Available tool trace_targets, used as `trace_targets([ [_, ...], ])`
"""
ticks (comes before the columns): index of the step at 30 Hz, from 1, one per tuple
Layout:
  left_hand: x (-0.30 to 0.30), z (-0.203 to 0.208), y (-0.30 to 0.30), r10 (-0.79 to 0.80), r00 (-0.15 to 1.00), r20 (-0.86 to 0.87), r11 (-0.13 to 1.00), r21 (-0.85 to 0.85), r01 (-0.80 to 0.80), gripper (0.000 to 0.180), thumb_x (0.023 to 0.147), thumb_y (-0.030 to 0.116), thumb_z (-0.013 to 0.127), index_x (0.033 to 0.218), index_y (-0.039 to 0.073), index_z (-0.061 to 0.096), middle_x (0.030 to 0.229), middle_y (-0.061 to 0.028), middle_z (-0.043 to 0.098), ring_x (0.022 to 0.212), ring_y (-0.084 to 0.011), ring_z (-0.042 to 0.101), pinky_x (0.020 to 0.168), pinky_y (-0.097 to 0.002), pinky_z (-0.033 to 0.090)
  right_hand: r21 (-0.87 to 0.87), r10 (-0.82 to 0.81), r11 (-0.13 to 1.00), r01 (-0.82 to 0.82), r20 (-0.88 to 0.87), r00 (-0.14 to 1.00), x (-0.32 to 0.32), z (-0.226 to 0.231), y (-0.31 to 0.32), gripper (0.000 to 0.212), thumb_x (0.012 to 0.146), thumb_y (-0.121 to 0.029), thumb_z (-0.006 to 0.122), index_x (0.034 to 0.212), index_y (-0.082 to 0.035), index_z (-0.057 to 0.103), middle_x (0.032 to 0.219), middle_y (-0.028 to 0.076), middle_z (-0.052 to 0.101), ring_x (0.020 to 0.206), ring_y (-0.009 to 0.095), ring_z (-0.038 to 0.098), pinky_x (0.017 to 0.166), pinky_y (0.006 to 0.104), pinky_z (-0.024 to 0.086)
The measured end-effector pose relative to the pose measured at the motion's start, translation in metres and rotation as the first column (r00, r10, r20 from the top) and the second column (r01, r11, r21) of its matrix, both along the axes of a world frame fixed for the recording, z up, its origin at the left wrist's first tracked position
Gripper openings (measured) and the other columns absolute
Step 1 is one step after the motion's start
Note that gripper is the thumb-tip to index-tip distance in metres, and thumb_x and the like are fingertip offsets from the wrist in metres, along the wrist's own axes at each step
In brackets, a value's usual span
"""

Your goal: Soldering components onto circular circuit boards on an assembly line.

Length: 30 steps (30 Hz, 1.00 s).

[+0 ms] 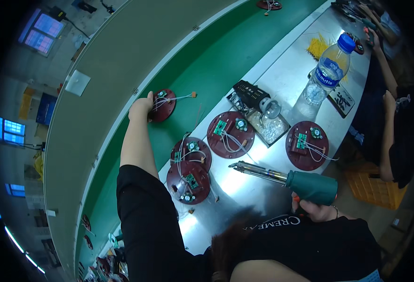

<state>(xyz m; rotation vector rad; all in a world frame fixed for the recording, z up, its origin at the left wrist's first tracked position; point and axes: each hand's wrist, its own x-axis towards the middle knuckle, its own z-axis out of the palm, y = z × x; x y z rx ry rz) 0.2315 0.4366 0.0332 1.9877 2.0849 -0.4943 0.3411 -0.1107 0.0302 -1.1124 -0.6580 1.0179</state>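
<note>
My left hand point(141, 107) reaches over the green conveyor belt, its fingers closed on the edge of a dark red round housing point(164, 111) with white wires and a small connector. In my right hand point(316, 211) is a green soldering gun point(312, 187), its metal tip pointing left over the metal table. Two similar housings overlap near my left arm: an upper one point(202, 146) and a lower one point(175, 174). Another housing point(216, 146) lies by the belt, and one more point(306, 160) lies to the right. Green circuit boards and white wires show on them.
A black soldering iron stand point(250, 94) sits over a tray of pale bits point(270, 126). Beyond are a water bottle point(331, 70) and yellow strands point(318, 46). Other people work at the far right, near an orange crate point(374, 188). A raised edge point(117, 127) borders the belt.
</note>
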Motion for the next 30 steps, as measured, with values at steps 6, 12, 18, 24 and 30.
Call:
trace_targets([
  [6, 0.018, -0.015, 0.019, -0.034, 0.993, 0.112, 0.998, -0.049, 0.039, 0.058, 0.081, 0.057, 0.048, 0.096, 0.007, 0.072, 0.092, -0.0118, 0.070, 0.072, -0.0241, 0.068, 0.070, -0.0352, 0.053, -0.030, -0.064, 0.997, 0.070, 0.173, 0.983, 0.010, -0.008, -0.005, 0.018, 0.082, 0.001, 0.060, 0.100, 0.001, 0.057, 0.085, 0.009, 0.061, 0.066, 0.015, 0.061, 0.060, 0.0288, 0.048],
  [12, -0.010, 0.039, -0.020, -0.379, 0.920, 0.099, 0.849, 0.434, 0.303, 0.081, 0.074, 0.056, 0.059, 0.120, -0.009, 0.047, 0.114, -0.0280, 0.060, 0.106, -0.0383, 0.060, 0.091, -0.0419, 0.048, -0.077, -0.055, 0.995, 0.057, 0.028, 0.998, 0.001, 0.001, -0.001, 0.036, 0.086, -0.020, 0.054, 0.114, 0.003, 0.050, 0.084, 0.011, 0.058, 0.069, 0.016, 0.058, 0.060, 0.0284, 0.047],
  [18, -0.117, 0.169, -0.187, -0.788, 0.586, -0.189, 0.268, 0.751, 0.603, 0.040, 0.087, 0.035, 0.062, 0.107, 0.001, 0.056, 0.105, -0.0178, 0.061, 0.097, -0.0344, 0.061, 0.082, -0.0404, 0.047, 0.078, -0.012, 0.997, 0.008, 0.051, 0.999, -0.003, 0.006, -0.006, 0.061, 0.083, -0.036, 0.060, 0.126, 0.004, 0.040, 0.078, 0.010, 0.053, 0.058, 0.015, 0.054, 0.050, 0.0273, 0.044],
  [24, -0.168, 0.098, -0.389, -0.776, 0.558, 0.295, 0.631, 0.371, 0.681, 0.050, 0.065, 0.013, 0.073, 0.112, 0.000, 0.058, 0.099, -0.0167, 0.054, 0.090, -0.0346, 0.057, 0.079, -0.0398, 0.047, 0.092, 0.053, 0.994, -0.054, 0.018, 0.998, -0.021, 0.018, -0.016, 0.059, 0.086, -0.034, 0.052, 0.127, 0.006, 0.037, 0.092, 0.011, 0.050, 0.054, 0.015, 0.054, 0.052, 0.0289, 0.044],
  [30, -0.201, 0.015, -0.451, -0.732, 0.584, 0.351, 0.681, 0.391, 0.619, 0.061, 0.063, 0.014, 0.075, 0.119, -0.003, 0.056, 0.100, -0.0152, 0.053, 0.096, -0.0333, 0.051, 0.084, -0.0408, 0.043, 0.044, 0.305, 0.951, -0.305, 0.013, 0.952, -0.050, 0.017, 0.005, 0.056, 0.087, -0.030, 0.050, 0.130, 0.004, 0.036, 0.093, 0.012, 0.050, 0.054, 0.014, 0.054, 0.051, 0.0283, 0.044],
])
